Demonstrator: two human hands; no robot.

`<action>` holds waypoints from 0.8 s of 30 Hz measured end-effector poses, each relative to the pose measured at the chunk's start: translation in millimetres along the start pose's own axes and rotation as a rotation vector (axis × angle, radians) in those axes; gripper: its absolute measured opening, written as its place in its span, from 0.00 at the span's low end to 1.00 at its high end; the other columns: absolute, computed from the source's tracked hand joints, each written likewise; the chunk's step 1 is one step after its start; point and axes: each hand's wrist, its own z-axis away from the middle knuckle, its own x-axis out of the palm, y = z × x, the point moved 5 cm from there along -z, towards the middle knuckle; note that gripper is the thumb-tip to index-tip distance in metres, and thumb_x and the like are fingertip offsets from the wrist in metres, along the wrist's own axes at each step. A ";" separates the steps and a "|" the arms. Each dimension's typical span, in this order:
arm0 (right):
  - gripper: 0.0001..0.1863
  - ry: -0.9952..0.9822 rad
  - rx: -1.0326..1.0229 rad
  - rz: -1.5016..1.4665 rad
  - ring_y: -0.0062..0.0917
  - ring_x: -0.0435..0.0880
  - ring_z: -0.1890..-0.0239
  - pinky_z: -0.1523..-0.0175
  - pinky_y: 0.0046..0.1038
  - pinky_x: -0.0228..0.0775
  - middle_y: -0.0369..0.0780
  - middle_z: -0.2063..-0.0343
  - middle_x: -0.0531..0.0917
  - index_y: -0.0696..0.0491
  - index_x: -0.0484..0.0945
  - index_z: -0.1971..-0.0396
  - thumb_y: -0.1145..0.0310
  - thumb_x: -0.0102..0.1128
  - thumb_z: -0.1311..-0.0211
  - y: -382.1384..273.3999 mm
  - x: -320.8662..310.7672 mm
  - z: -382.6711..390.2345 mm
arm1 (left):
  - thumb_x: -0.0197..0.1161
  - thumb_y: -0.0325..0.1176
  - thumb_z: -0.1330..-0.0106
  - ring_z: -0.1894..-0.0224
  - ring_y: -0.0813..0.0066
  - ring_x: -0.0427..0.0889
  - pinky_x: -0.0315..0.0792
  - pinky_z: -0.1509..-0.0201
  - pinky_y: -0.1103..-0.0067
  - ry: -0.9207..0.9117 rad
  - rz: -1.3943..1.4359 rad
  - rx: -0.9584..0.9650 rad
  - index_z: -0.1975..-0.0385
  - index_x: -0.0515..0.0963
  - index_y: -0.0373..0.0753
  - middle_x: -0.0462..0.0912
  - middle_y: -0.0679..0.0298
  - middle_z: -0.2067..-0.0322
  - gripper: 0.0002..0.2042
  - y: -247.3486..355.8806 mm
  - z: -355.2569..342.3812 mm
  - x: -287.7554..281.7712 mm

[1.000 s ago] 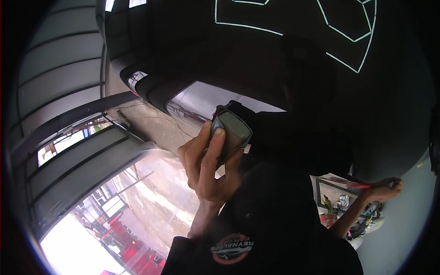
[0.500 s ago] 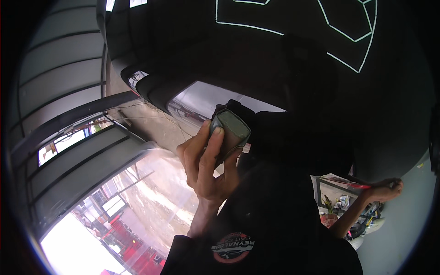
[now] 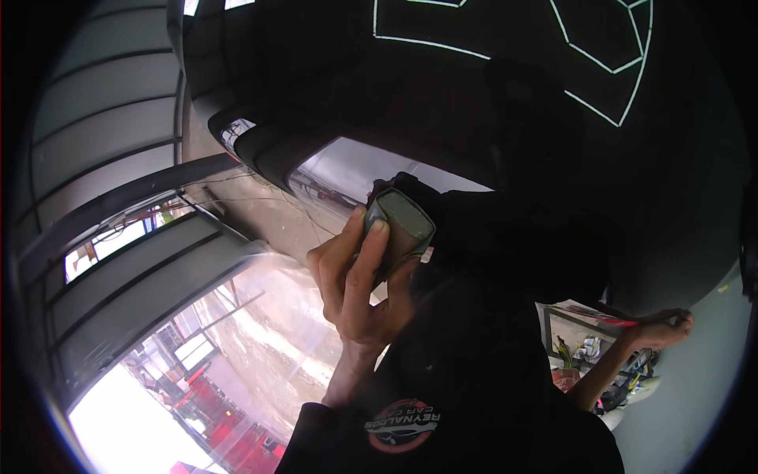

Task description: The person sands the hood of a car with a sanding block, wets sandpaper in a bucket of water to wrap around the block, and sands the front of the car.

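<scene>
My left hand (image 3: 359, 288) is raised in front of my dark shirt, with its fingers wrapped round a dark grey-green block (image 3: 404, 225) with rounded corners. Black material sits against the block's upper edge; its exact kind does not show. Out to the right, my right hand (image 3: 667, 330) is closed with its fingers curled in. A red strip (image 3: 620, 321) lies beside the right wrist. Whatever the right fingers may hold is hidden.
A dark, glossy curved surface (image 3: 332, 87) spans the top, with bright angular light lines on it. Grey panelled shutters (image 3: 110, 103) stand at left, above a bright opening and red items (image 3: 229, 419). Assorted objects (image 3: 592, 347) lie behind my right forearm, beside a pale grey surface (image 3: 695, 395).
The left hand and the block have shifted very slightly right. The right hand stays almost in place.
</scene>
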 end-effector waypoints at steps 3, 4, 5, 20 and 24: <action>0.08 -0.009 0.333 -0.515 0.28 0.81 0.55 0.51 0.32 0.74 0.41 0.57 0.80 0.57 0.80 0.57 0.75 0.53 0.31 30.3 15.7 -4.4 | 0.70 0.18 0.53 0.51 0.55 0.81 0.75 0.48 0.69 0.007 0.006 -0.020 0.50 0.78 0.28 0.80 0.44 0.51 0.25 -2.1 5.5 -0.5; 0.08 -0.008 0.332 -0.512 0.28 0.81 0.55 0.51 0.32 0.74 0.41 0.57 0.80 0.57 0.80 0.57 0.75 0.53 0.31 28.1 14.6 -3.7 | 0.71 0.19 0.53 0.51 0.55 0.81 0.76 0.48 0.69 0.010 0.003 -0.014 0.50 0.78 0.28 0.80 0.44 0.51 0.25 -2.1 3.4 -1.3; 0.08 -0.007 0.194 -0.283 0.29 0.81 0.55 0.52 0.32 0.74 0.41 0.58 0.80 0.57 0.80 0.57 0.76 0.53 0.31 17.8 10.7 -2.7 | 0.71 0.19 0.53 0.52 0.55 0.81 0.76 0.48 0.69 0.013 0.000 -0.009 0.50 0.78 0.28 0.80 0.44 0.51 0.25 -1.4 1.3 -1.2; 0.14 0.007 0.258 -0.372 0.32 0.78 0.53 0.48 0.34 0.71 0.43 0.58 0.79 0.58 0.81 0.57 0.68 0.46 0.28 0.8 4.6 -1.6 | 0.71 0.20 0.51 0.51 0.55 0.81 0.76 0.48 0.70 0.031 0.031 -0.051 0.50 0.78 0.28 0.80 0.46 0.52 0.24 -0.4 1.0 1.7; 0.18 0.005 0.432 -0.537 0.32 0.78 0.53 0.48 0.34 0.68 0.43 0.58 0.78 0.58 0.81 0.58 0.67 0.40 0.28 -10.8 2.6 0.2 | 0.71 0.19 0.52 0.51 0.55 0.81 0.76 0.48 0.71 0.037 0.032 -0.062 0.50 0.78 0.27 0.80 0.46 0.52 0.25 -1.2 10.5 0.7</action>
